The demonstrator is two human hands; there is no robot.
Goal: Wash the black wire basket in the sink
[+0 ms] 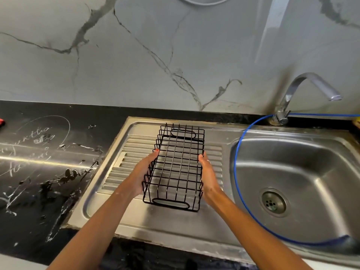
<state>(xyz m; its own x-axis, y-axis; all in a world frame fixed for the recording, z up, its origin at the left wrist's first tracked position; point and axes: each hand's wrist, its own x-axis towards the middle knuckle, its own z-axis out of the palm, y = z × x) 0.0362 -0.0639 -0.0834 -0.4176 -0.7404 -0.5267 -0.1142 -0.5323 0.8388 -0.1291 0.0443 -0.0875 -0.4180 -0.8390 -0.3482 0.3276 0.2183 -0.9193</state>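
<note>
The black wire basket (175, 166) is a long rectangular grid with an oval handle loop at each end. It hangs over the ribbed drainboard (118, 172), left of the sink basin (311, 168). My left hand (143, 174) holds its left long side, thumb up at the rim. On the opposite long side, my right hand (209, 176) grips the basket, with a ring showing on one finger. The basket holds nothing. No water runs from the tap (303, 88).
A blue hose (236, 172) runs from the tap base and loops round the basin's left and front rim. The drain (273, 202) sits in the basin floor. Black scratched countertop (39, 182) lies to the left, with a marble wall behind.
</note>
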